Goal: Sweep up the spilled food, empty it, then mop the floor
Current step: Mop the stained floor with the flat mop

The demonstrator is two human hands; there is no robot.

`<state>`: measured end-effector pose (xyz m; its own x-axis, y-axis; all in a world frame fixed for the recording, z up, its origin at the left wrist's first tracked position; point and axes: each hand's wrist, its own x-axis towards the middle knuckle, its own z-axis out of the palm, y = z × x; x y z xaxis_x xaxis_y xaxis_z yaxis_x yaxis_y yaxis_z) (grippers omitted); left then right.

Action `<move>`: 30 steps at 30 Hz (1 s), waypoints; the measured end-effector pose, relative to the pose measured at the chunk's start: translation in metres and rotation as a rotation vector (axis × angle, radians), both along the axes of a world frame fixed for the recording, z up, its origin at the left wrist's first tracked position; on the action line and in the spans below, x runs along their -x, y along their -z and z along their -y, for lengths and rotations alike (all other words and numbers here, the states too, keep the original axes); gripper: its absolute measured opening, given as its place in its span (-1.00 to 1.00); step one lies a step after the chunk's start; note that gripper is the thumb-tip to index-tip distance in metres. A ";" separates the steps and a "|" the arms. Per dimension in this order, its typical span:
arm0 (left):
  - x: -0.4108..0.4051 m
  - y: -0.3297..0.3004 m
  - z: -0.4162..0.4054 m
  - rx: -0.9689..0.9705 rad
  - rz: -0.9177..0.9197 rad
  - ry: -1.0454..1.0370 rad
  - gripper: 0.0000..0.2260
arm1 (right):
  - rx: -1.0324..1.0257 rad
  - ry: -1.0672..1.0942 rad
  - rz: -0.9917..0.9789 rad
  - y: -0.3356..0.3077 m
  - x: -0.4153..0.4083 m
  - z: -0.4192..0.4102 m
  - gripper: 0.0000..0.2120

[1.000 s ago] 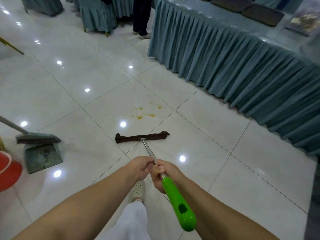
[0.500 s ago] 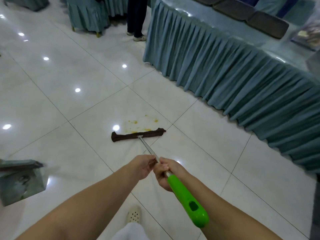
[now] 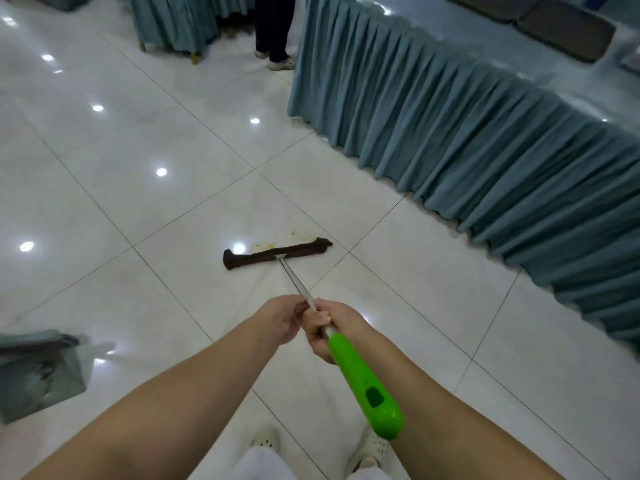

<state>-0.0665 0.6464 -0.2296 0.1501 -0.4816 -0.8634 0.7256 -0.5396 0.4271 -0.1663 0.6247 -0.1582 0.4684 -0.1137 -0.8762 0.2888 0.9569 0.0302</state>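
While you push: mop head [image 3: 277, 253] lies crosswise, touching yellow stains [image 3: 266, 244] straight ahead.
Fingers: left hand [image 3: 282, 318] and right hand [image 3: 325, 327] both closed around mop pole [image 3: 294, 284], left nearer the head.

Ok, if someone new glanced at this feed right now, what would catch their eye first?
Probably the bright green mop handle at bottom centre, held by the left hand and the right hand close together on its metal shaft. Next, the dark brown mop head lying flat mid-floor, with yellow food stains at its far edge. Then the pleated teal table skirt running along the right.
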 end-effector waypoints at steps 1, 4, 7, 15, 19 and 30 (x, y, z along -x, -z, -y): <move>0.004 0.001 0.006 -0.012 -0.002 -0.022 -0.74 | 0.004 -0.022 -0.002 0.001 0.003 0.006 -0.73; 0.020 0.000 0.022 -0.042 0.007 -0.084 -0.75 | 0.016 -0.079 0.002 0.003 0.019 0.027 -0.73; 0.045 -0.002 0.039 -0.031 0.024 -0.128 -0.73 | 0.014 -0.101 0.031 -0.001 0.043 0.049 -0.75; 0.143 -0.014 0.086 0.070 -0.016 -0.055 -0.48 | 0.021 -0.159 0.068 -0.020 0.151 0.108 -0.79; 0.190 -0.024 0.109 0.119 -0.046 -0.004 -0.56 | 0.079 -0.155 0.015 -0.030 0.202 0.133 -0.77; 0.234 -0.027 0.154 0.043 -0.115 -0.168 -0.76 | 0.089 -0.426 -0.059 -0.039 0.237 0.184 -0.76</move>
<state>-0.3004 0.4928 -0.2028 0.1335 -0.4951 -0.8585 0.8490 -0.3897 0.3568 -0.4034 0.4409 -0.1191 0.4394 0.0027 -0.8983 -0.1333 0.9891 -0.0622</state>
